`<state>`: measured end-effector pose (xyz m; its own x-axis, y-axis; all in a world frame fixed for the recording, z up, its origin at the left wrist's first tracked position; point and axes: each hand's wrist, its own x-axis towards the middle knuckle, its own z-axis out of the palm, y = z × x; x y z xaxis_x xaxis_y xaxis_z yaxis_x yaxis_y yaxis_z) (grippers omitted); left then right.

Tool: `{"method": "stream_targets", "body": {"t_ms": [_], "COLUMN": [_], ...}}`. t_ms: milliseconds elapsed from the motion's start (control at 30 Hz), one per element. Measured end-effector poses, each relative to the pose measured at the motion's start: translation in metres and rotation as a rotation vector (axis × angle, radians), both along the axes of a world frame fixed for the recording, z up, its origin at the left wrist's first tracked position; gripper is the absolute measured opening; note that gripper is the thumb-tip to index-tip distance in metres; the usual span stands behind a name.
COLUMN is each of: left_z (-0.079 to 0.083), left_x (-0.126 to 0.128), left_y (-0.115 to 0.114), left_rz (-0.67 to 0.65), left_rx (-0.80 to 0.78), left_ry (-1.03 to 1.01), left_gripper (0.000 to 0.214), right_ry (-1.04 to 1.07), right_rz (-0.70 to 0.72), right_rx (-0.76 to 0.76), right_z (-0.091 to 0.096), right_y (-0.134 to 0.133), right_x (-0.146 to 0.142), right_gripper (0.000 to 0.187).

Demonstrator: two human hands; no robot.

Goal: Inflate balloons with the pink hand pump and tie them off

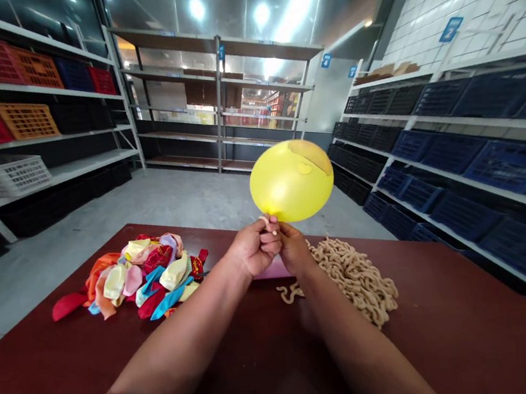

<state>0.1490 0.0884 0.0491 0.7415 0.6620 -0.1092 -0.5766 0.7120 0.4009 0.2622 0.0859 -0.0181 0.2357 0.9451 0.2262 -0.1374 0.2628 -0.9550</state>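
Observation:
An inflated yellow balloon (285,184) is held up above the table, its neck pointing down toward me. My left hand (256,248) is closed at the balloon's neck, with a short bit of beige cord showing at the fingertips. Pressed close beside it, my right hand (295,249) is also closed at the neck; its fingertips are partly hidden. To the left on the table lies a heap of limp, uninflated balloons (150,276) in red, orange, blue, pink and cream. A tangled pile of beige cord (353,275) lies to the right, partly behind my right forearm.
Something flat and pink (272,269) lies on the dark red table (246,361) behind my hands. Shelves with coloured crates (27,118) stand left, a metal rack (221,99) stands at the back, and shelves of dark blue crates (452,162) line the right.

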Motion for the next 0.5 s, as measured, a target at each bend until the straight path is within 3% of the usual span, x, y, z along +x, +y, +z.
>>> {"method": "stream_targets", "body": {"t_ms": [100,267,500], "left_z": [-0.01,-0.023,-0.037], "left_x": [0.003,0.008,0.006], "left_y": [0.011,0.018,0.03], "left_rz": [0.062,0.216,0.431], "left_rx": [0.133,0.399,0.787], "left_ry": [0.158,0.476,0.934], "left_gripper": [0.017,0.015,0.033], "right_ry": [0.072,0.004,-0.108], "right_rz": [-0.087,-0.255,-0.268], "right_rx": [-0.056,-0.05,-0.096], "right_z": [0.007,0.011,0.017], "right_y": [0.001,0.003,-0.003], "right_x": [0.007,0.009,0.006], "right_gripper": [0.03,0.029,0.022]}}
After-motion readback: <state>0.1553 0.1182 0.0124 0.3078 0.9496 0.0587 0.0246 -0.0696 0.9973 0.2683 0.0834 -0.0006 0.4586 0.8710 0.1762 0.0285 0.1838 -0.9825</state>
